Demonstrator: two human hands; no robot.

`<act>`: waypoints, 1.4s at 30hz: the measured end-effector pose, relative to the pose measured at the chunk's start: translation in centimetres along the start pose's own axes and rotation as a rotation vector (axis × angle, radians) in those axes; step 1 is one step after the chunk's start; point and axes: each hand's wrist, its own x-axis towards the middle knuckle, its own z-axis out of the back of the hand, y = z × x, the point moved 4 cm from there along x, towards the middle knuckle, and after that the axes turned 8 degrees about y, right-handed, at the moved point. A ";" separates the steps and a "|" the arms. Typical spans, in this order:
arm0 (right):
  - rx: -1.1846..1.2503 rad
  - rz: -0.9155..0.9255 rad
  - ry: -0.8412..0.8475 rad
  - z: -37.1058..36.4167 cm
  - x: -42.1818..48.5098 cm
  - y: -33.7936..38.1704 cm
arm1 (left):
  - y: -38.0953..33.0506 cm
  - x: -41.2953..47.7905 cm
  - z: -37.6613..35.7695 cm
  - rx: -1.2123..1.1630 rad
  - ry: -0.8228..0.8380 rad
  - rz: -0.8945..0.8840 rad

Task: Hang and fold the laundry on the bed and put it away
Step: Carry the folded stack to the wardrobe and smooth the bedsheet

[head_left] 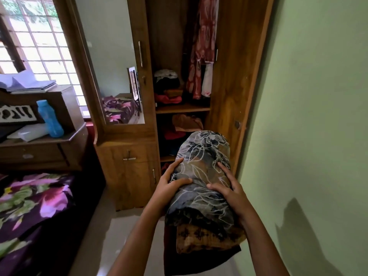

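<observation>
Held thing: a stack of folded laundry (203, 176) is held in the air in front of the open wardrobe, above the floor. A grey-blue cloth with a white flower-outline print lies on top, with a tan patterned cloth and a dark cloth beneath.
Left hand: the left hand (171, 186) is set against the stack's left side. Its fingers (175, 163) are curled round the edge and the thumb is laid across the top.
Right hand: the right hand (231, 190) is set against the right side. Its fingers (224, 168) are spread and bent over the cloth, gripping it.
Wardrobe: a brown wooden wardrobe (225, 108) is seen with its right-hand compartment open. A red patterned garment (201, 56) is hung in the upper part. Folded clothes in red, dark and pale colours are piled on the wooden shelf (182, 108), and more are heaped on the level below.
Mirror: a tall mirror (111, 56) is fitted in the wardrobe's left door, and the bed is reflected in it.
Bed: a bed with a purple flowered sheet (33, 206) is placed at the lower left.
Headboard: a dark wooden headboard shelf (39, 138) is stood at the bed's end. A blue plastic bottle (49, 118) is kept upright on it, and papers are laid on its top.
Window: a window with a square grille (39, 40) is set behind the headboard, and daylight is let in.
Wall: a pale green wall (318, 96) is seen on the right, with a shadow cast low on it.
Floor: pale tiles (123, 226) are laid between the bed and the wardrobe.
</observation>
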 end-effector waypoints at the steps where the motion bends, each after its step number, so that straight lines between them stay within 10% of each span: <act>1: 0.004 0.005 0.009 0.4 3.4 0.1 | -0.3 3.2 0.7 -0.003 -0.015 -0.012; 20: -0.022 0.134 0.159 4.0 50.2 9.6 | -11.0 45.2 12.8 0.033 -0.177 -0.161; 34: 0.167 0.483 0.072 -2.3 86.9 29.5 | -34.8 76.2 27.3 0.259 -0.414 -0.581; 42: -0.495 0.063 0.300 -5.3 102.0 18.7 | -25.3 84.1 32.2 0.951 -0.618 -0.094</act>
